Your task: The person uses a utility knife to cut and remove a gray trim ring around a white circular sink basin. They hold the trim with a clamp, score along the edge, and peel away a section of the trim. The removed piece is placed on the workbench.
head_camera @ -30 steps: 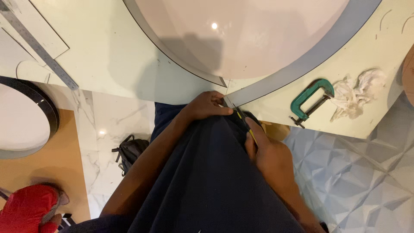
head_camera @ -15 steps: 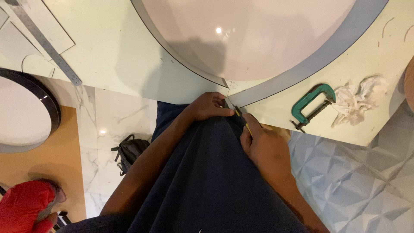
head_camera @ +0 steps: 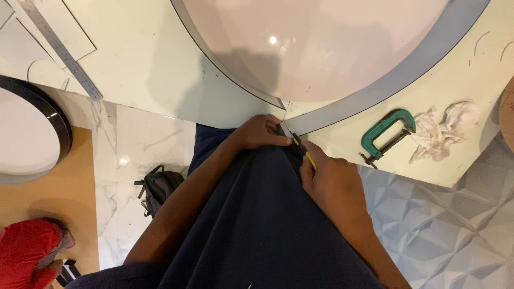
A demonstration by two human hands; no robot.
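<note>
Right hand: our right hand (head_camera: 333,182) is closed around a yellow knife (head_camera: 303,151), blade pointing up and away.
Left hand: our left hand (head_camera: 262,131) rests curled, fingertips by the blade.
Knife: between both hands, tip meeting the grey strip (head_camera: 396,69).
Clamp: a green clamp (head_camera: 384,136) lies right of our right hand, beside a rag (head_camera: 444,128).

No packages, labels, signs or screens.
</note>
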